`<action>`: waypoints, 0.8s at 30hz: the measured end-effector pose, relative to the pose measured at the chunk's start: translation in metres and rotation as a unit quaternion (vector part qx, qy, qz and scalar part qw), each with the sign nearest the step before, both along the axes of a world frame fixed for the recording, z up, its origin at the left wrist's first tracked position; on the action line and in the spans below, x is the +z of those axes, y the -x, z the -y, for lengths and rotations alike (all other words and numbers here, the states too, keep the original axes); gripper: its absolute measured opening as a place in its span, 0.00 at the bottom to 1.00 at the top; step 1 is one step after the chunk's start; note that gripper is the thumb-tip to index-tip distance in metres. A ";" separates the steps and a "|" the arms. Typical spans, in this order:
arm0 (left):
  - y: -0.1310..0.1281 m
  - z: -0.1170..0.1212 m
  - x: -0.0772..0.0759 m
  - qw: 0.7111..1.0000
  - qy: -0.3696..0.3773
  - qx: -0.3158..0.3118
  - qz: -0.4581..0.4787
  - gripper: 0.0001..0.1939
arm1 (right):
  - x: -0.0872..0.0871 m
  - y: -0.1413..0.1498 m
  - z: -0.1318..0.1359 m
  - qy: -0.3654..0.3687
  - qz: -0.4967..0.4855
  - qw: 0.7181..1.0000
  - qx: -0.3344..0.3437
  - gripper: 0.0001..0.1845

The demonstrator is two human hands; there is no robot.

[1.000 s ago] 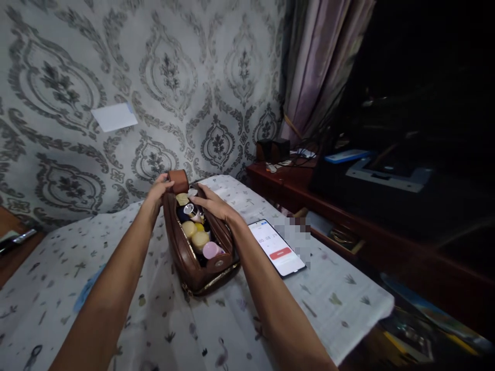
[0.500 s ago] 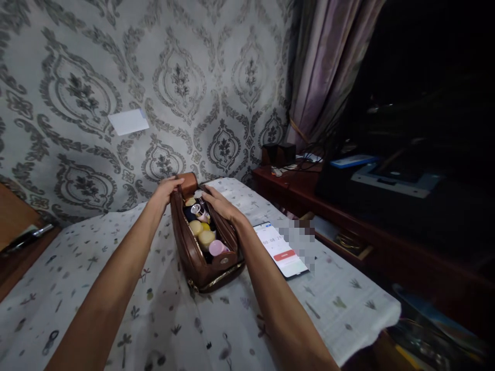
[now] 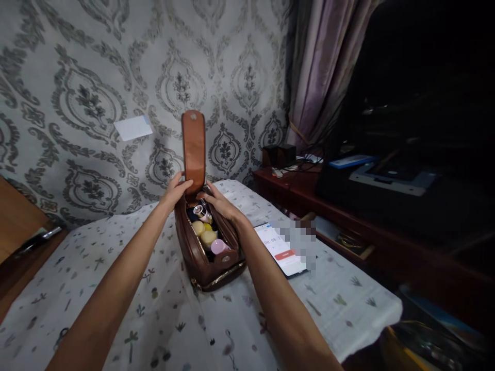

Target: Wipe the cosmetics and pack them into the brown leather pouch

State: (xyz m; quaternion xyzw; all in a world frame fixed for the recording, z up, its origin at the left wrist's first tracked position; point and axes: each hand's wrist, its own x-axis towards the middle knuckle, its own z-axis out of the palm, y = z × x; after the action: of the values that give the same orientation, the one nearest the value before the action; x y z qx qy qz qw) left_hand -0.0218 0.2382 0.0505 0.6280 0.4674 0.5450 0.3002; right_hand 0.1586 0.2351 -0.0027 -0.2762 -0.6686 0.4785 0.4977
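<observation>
A brown leather toiletry bag [image 3: 190, 246] lies unzipped on the patterned sheet. Its long tan strap flap [image 3: 194, 147] stands upright at the far end. Inside are a pink-capped container [image 3: 220, 247], several pale yellow round-topped containers [image 3: 209, 238] and a shiny clear-topped bottle [image 3: 200, 211]. My left hand [image 3: 176, 194] grips the bag's far left corner, its thumb against the base of the flap. With thumb over the inner rim, my right hand [image 3: 221, 202] holds the far right edge; some of its fingers are hidden.
Right of the bag lies a phone [image 3: 288, 263] showing a timer, partly pixelated. Beyond the sheet [image 3: 348, 309] stands a dark red desk [image 3: 266, 178] with an open drawer [image 3: 351, 245], small dark boxes and cables. A patterned wall [image 3: 232, 67] rises behind.
The tan flap, folded low at the far end before, now stands straight up. My left hand has shifted slightly right and its thumb has moved to the flap's base.
</observation>
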 end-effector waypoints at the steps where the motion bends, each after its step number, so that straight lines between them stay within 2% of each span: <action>1: -0.003 0.002 0.001 1.000 -0.006 -0.002 -0.014 0.21 | 0.000 0.000 0.000 -0.004 -0.004 1.000 0.001 0.41; 7: -0.006 0.011 -0.002 0.997 -0.023 0.012 -0.069 0.16 | 0.000 0.001 -0.002 -0.013 -0.015 1.000 0.014 0.39; 12: -0.003 0.018 -0.012 0.996 -0.029 0.010 -0.082 0.18 | -0.002 0.001 -0.005 -0.014 -0.017 1.000 0.010 0.34; 18: -0.005 0.028 -0.013 0.993 -0.041 -0.009 -0.110 0.12 | -0.001 -0.002 0.001 -0.028 -0.011 1.000 -0.003 0.24; 24: -0.005 0.045 -0.010 0.990 -0.034 -0.023 -0.139 0.15 | -0.002 -0.015 0.021 -0.043 -0.001 0.999 -0.029 0.27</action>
State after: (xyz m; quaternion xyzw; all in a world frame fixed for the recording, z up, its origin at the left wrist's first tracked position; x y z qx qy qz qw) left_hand -0.0172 0.1930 0.0404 0.7178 0.4714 0.4611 0.2235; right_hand 0.1740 0.2139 -0.0046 -0.2732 -0.6801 0.4349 0.5231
